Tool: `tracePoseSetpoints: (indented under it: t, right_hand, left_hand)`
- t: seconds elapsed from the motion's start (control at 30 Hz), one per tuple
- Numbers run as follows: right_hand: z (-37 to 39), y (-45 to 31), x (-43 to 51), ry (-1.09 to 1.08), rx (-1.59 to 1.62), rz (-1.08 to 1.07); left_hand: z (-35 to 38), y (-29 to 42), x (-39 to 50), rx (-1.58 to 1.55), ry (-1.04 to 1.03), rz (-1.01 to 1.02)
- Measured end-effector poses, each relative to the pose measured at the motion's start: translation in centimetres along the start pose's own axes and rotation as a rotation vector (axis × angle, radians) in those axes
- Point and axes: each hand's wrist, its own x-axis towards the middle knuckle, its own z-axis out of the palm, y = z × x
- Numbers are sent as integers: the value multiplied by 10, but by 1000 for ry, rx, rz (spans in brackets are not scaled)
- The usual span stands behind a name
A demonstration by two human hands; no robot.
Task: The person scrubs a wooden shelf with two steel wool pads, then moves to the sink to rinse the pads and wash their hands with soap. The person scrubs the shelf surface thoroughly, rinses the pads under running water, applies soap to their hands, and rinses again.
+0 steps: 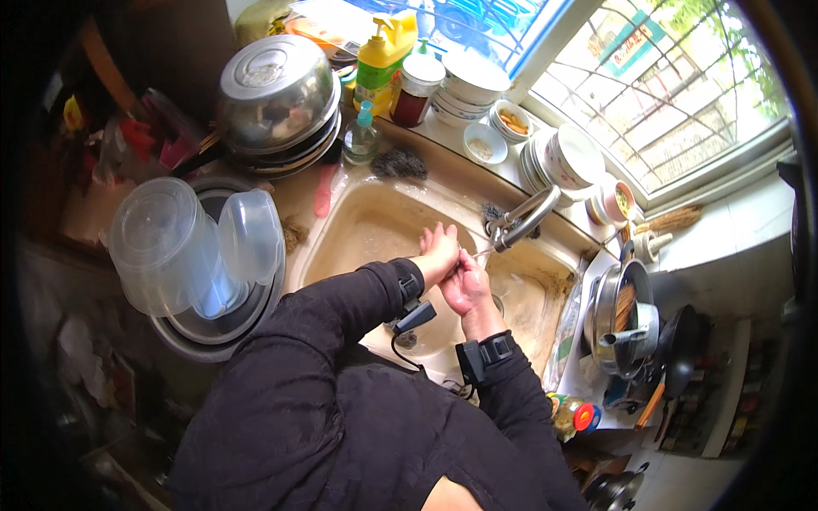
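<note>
Over the beige double-basin sink [348, 239], my left hand [438, 251] and my right hand [465, 286] touch each other near the divider. The left has its fingers spread, with its palm side turned away. The right lies palm up, its fingers partly against the left; no object shows in either. A thin stream of water runs from the curved metal faucet [530, 217] towards the hands. Dark scouring pads lie about the sink: one at the back left rim [399, 165], another behind the faucet. A strapped device sits on each wrist.
Plastic containers [160, 246] stand in metal basins on the left, near stacked metal bowls [275, 96]. Soap bottles [361, 137], a yellow detergent jug [380, 64] and bowls [476, 76] line the back. Pots [617, 319] and a lidded jar [569, 415] are on the right.
</note>
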Motion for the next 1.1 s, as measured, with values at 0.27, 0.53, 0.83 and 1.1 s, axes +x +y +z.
tracePoseSetpoints:
  t: [0.27, 0.53, 0.83, 1.1]
  right_hand:
    - [-2, -18, 10, 405, 50, -27]
    - [-2, -16, 16, -378, 134, 180]
    - [-39, -14, 27, 149, -75, 44]
    - [-64, -19, 28, -84, -167, 55]
  left_hand:
    - [15, 23, -54, 400, -95, 115]
    - [12, 16, -9, 239, -93, 24]
    - [57, -9, -25, 425, -50, 183]
    - [44, 13, -36, 390, -130, 189]
